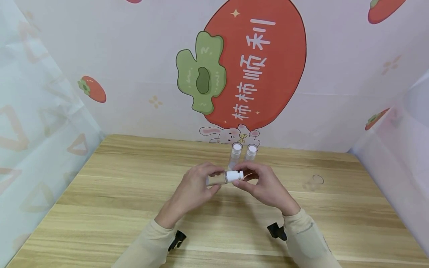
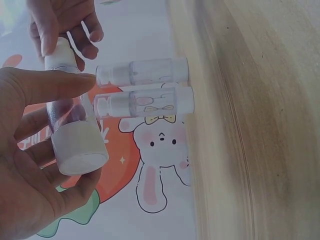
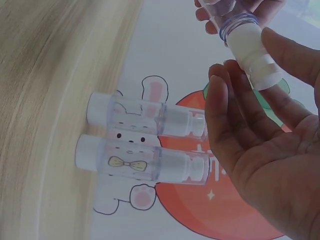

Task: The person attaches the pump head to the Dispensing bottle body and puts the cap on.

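A clear pump bottle with a white base and white pump head lies tilted on its side between my hands, above the table. My left hand grips its clear body, thumb on one side and fingers round the other. At the pump end, my right hand holds the white head between thumb and fingers, its other fingers loosely bent. Two similar bottles, a left one and a right one, stand upright just beyond my hands, with clear caps over their white pump heads.
On the wooden table, a small transparent round piece lies to the right. Behind the table's back edge rises a backdrop printed with persimmons and a rabbit. A pale sheet hangs at the left side.
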Available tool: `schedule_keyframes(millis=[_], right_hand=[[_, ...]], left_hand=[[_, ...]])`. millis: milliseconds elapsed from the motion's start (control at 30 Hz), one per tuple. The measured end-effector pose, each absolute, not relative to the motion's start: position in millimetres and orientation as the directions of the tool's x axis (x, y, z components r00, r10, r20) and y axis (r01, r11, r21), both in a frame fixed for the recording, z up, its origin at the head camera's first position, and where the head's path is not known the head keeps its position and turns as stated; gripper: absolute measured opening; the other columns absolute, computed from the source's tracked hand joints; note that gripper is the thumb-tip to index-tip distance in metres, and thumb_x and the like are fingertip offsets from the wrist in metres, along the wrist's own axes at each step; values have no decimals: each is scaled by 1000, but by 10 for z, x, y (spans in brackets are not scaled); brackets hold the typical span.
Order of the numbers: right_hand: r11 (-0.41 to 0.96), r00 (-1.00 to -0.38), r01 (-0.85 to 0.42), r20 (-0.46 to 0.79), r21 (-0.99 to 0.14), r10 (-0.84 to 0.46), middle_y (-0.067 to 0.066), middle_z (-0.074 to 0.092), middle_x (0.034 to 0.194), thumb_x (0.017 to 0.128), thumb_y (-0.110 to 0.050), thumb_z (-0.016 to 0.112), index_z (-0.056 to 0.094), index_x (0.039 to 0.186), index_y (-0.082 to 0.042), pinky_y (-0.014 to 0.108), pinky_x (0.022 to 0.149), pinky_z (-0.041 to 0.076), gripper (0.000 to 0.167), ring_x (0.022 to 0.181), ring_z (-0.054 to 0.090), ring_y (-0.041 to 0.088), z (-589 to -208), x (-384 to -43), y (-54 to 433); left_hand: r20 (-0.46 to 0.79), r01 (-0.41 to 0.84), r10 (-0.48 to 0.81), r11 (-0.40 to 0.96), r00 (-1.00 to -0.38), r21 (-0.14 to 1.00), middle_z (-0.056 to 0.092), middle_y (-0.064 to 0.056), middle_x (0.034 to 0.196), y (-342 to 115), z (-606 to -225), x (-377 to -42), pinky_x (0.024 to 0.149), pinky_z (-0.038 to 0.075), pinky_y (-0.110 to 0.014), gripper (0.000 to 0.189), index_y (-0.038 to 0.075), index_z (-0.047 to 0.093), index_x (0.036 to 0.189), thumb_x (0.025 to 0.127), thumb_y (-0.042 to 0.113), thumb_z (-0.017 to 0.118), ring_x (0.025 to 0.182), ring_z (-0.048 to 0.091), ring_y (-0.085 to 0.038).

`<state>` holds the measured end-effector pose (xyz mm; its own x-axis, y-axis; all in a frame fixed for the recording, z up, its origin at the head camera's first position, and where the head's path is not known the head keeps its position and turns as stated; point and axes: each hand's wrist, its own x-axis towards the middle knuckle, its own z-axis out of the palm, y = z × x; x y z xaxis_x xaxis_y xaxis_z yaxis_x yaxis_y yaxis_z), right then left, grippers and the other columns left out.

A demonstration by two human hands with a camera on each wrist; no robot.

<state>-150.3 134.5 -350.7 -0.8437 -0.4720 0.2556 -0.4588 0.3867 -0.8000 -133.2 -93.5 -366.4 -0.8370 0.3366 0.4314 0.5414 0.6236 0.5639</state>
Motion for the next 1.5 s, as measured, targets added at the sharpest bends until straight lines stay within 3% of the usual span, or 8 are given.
schedule_keyframes(millis=[233,433,600,733,933,1133,1500], right_hand=[[434,-860,-436,225,-788,-457,-2,71,95,93,-18,76,75,106,-9,35,76,58,16,82,65,16,-3521,-1515,1319],[478,-881,-386,163,-789,-443,0,72,93,98,-23,70,76,104,-7,32,72,57,19,79,67,17,-3527,-1516,1316],[486,-884,-380,154,-787,-441,-1,72,95,99,-25,69,75,106,-7,32,72,57,20,79,67,16,-3507,-1513,1323],[472,-883,-388,173,-791,-436,-2,72,99,94,-23,75,73,113,-9,35,77,58,24,85,67,17,-3493,-1507,1334],[409,-850,-452,245,-793,-466,0,70,108,83,-9,84,69,120,-7,36,79,58,40,88,68,18,-3484,-1489,1354],[389,-839,-469,263,-793,-476,0,70,109,85,-5,82,70,116,-9,36,79,58,33,87,68,19,-3490,-1491,1354],[431,-860,-436,225,-790,-458,-2,70,93,93,-18,76,74,106,-10,34,76,58,16,82,65,16,-3512,-1511,1318]], left_hand=[[426,537,335,625,-840,567,73,-2,102,-926,-3655,-1321,74,54,-35,38,9,76,111,75,3,88,87,66,-15],[406,526,338,619,-849,583,72,-2,104,-923,-3646,-1317,75,54,-36,38,10,76,113,76,2,87,90,68,-21],[409,523,334,633,-849,571,72,-1,104,-924,-3642,-1317,75,54,-36,38,10,76,112,77,4,87,89,67,-17],[407,517,327,636,-853,573,72,-2,103,-921,-3637,-1312,75,53,-37,37,9,76,111,76,4,87,88,65,-15],[401,509,322,637,-858,578,72,-4,102,-920,-3639,-1314,74,53,-37,37,9,76,111,76,3,87,87,65,-16],[418,527,329,632,-847,569,72,-3,101,-923,-3638,-1319,73,52,-35,38,9,76,111,75,4,88,86,65,-15],[424,530,328,628,-844,570,72,-3,101,-921,-3625,-1311,74,53,-36,38,8,76,112,75,4,88,87,67,-17]])
